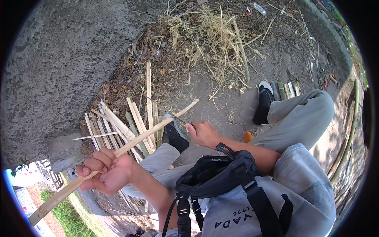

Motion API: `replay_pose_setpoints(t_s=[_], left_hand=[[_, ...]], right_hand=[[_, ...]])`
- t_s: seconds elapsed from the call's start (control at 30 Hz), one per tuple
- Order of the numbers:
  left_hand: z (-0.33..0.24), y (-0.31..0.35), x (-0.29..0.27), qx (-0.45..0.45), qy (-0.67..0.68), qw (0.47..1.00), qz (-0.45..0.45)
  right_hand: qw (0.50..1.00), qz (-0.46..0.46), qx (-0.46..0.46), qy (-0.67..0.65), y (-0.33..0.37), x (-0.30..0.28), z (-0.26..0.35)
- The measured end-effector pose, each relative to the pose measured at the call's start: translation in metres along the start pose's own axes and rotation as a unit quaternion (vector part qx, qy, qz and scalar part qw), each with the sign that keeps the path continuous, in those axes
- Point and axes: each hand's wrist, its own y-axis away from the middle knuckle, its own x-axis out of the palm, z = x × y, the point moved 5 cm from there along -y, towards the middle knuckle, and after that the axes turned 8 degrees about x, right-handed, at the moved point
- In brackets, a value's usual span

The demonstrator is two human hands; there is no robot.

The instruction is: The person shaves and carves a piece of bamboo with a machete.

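Observation:
A long pale strip of split wood, seemingly bamboo (148, 134), runs slantwise from the lower left up to the middle. My left hand (108, 170) is closed around its lower part, palm up with the fingers curled over it. My right hand (203, 134) is closed on the handle of a thin dark knife (180, 119), and the handle is mostly hidden in the fist. The knife's narrow blade crosses the strip near its far end, apparently touching it. Beneath that end is my left shoe (176, 136).
Several split strips (149, 94) lie heaped beyond my left hand, beside a rough grey wall (71, 59). Curly shavings (209, 39) cover the ground ahead. A black waist bag (217, 173) hangs at my front. Green poles (353, 122) lie far right; a small orange object (247, 137) is by my right forearm.

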Motion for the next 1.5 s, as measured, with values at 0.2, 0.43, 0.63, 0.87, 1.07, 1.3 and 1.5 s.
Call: replay_pose_setpoints(t_s=[0.2,0.43,0.63,0.87,1.07,1.3,1.5], left_hand=[[0.002,-0.001,-0.015,0.013,-0.014,0.999,-0.029],[-0.002,0.004,0.006,0.016,-0.029,0.999,-0.019],[0.008,0.004,0.002,0.025,-0.033,0.999,-0.009],[0.011,-0.006,-0.004,0.007,-0.033,0.999,-0.036],[0.011,-0.006,-0.005,0.02,-0.057,0.998,-0.036],[0.011,-0.006,-0.002,0.012,-0.038,0.998,-0.045],[0.012,-0.004,0.005,0.03,-0.084,0.995,-0.045]], right_hand=[[0.994,0.012,0.088,0.07,-0.01,-0.001,-0.016],[0.992,-0.016,0.113,0.061,-0.007,0.009,-0.04],[0.991,0.005,0.135,0.019,-0.021,0.001,-0.043],[0.984,0.011,0.169,0.06,-0.024,0.001,-0.082],[0.981,0.035,0.169,0.086,-0.03,0.004,-0.054],[0.972,-0.002,0.206,0.112,-0.027,0.005,-0.121],[0.985,-0.001,0.142,0.102,-0.027,0.009,-0.082]])
